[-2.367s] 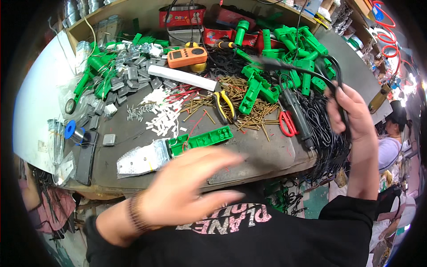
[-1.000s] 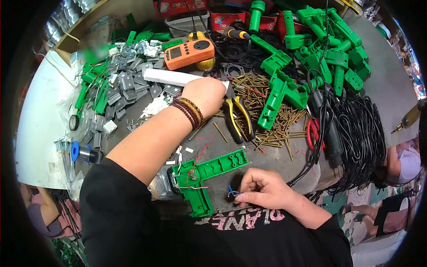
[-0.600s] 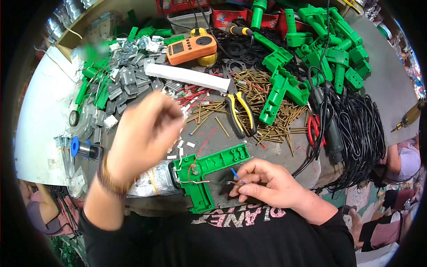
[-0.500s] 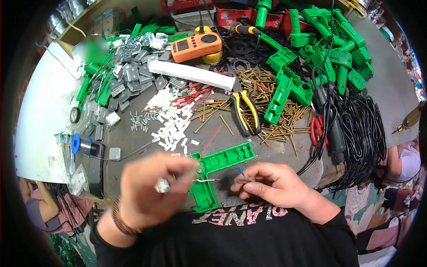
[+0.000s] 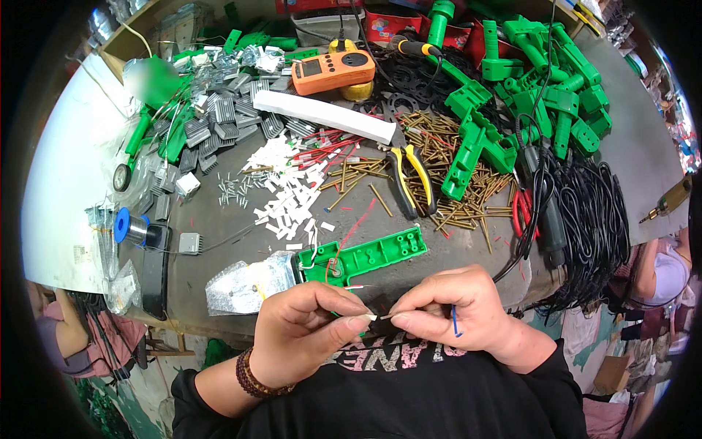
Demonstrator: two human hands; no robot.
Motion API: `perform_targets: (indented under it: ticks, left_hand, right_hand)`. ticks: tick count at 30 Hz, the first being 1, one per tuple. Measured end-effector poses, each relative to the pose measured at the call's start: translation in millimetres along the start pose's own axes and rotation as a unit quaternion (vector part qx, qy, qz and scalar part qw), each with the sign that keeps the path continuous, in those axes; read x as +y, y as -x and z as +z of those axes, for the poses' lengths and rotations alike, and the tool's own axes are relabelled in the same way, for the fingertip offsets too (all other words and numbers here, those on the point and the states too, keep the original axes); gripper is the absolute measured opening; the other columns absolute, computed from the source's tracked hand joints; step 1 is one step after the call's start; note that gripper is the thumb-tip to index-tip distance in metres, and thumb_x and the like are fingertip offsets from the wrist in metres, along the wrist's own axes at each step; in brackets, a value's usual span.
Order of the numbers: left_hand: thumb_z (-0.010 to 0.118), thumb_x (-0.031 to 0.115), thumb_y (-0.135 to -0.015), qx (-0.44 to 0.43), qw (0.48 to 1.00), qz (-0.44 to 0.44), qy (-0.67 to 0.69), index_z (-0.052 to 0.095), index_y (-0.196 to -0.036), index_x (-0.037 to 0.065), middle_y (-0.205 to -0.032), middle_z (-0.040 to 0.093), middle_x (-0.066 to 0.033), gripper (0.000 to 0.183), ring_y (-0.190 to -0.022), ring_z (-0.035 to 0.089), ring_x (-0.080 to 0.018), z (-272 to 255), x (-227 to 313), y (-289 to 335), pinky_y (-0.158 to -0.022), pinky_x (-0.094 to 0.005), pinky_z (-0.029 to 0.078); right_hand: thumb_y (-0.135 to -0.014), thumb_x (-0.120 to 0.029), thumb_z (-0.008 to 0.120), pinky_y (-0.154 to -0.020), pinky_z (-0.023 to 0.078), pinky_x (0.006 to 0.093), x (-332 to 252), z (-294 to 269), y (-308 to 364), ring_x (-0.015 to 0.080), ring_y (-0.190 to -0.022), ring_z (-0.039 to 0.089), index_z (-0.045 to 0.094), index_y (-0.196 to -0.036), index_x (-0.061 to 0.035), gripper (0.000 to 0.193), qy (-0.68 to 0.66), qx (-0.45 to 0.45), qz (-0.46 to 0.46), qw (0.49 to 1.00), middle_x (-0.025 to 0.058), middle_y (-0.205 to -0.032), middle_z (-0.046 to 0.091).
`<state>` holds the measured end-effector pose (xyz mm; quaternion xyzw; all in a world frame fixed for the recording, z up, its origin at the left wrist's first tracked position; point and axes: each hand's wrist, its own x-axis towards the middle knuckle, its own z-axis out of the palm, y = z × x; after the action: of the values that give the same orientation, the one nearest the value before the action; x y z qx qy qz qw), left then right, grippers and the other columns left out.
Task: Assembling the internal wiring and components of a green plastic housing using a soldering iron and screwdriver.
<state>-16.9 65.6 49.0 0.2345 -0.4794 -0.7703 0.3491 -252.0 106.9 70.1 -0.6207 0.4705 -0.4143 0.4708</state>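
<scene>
My left hand (image 5: 311, 329) pinches a small white sleeve (image 5: 374, 317) between thumb and forefinger. Opposite it, my right hand (image 5: 450, 311) is closed on a thin part with a blue wire (image 5: 455, 322); the wire hangs below its fingers. The part's slim dark tip points at the sleeve, very close to it; whether they touch I cannot tell. Just beyond both hands lies a green plastic housing half (image 5: 380, 252), with a red wire (image 5: 352, 238) rising from it and its near part hidden by my left hand. A bubble-wrapped silvery piece (image 5: 245, 289) lies left of the housing.
White sleeves (image 5: 285, 201), brass-coloured rods (image 5: 468, 205) and yellow-black pliers (image 5: 411, 183) lie beyond the housing. Grey finned blocks (image 5: 212, 132) and an orange meter (image 5: 333, 72) are farther back. Green housings (image 5: 556, 88) and black cables (image 5: 592, 205) crowd the right; a solder spool (image 5: 130, 227) stands left.
My left hand has come right and down to meet the right hand, now pinching a white sleeve. The blue wire has swung from upright to hanging. The wrapped piece shows more fully.
</scene>
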Motion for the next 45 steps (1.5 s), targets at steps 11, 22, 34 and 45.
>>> perform_targets:
  ticks: [11,22,34,45]
  left_hand:
    - [0.075,-0.003,-0.083,0.038,0.949,0.11,-0.294,0.069,-0.096,0.002,-0.092,0.073,-0.0096,0.015,-0.085,0.071,-0.0145,5.8,0.0,-0.4,-0.074,-0.025,0.055]
    - [0.076,-0.007,-0.082,0.013,0.948,0.093,-0.305,0.06,-0.102,-0.001,-0.093,0.073,-0.014,0.026,-0.089,0.072,-0.0178,13.2,-6.9,-2.6,-0.077,-0.03,0.058]
    - [0.08,0.001,-0.076,-0.009,0.894,0.189,-0.405,0.068,-0.108,0.005,-0.094,0.069,-0.0087,0.034,-0.081,0.07,-0.022,12.0,0.3,-12.1,-0.069,-0.0317,0.056]
    - [0.077,0.003,-0.073,0.102,0.868,0.213,-0.436,0.065,-0.079,0.007,-0.067,0.06,-0.006,0.014,-0.055,0.06,-0.0224,-14.6,23.7,23.0,-0.051,-0.0327,0.048]
  right_hand:
    - [-0.083,-0.013,0.078,-0.053,0.048,0.0314,1.9,3.9,-2.3,0.0224,-0.057,0.065,0.072,-0.083,-0.0064,0.009,0.111,0.0,-0.069,0.991,0.0082,-0.069,0.067]
    - [-0.081,-0.017,0.083,-0.064,0.053,0.0277,16.5,-1.7,0.6,0.0188,-0.063,0.071,0.049,-0.141,-0.0034,0.07,0.102,-0.07,-0.097,0.987,0.0071,-0.073,0.073]
    - [-0.093,-0.01,0.066,-0.063,0.054,0.0321,7.0,-18.1,7.0,0.022,-0.073,0.072,0.067,-0.106,-0.0042,0.015,0.063,-0.109,0.009,0.992,0.0078,-0.079,0.072]
    - [-0.093,-0.012,0.062,-0.063,0.051,0.0393,4.7,-10.3,-1.8,0.0309,-0.072,0.066,0.063,-0.094,-0.0056,0.007,0.119,-0.133,-0.016,0.984,0.01,-0.08,0.066]
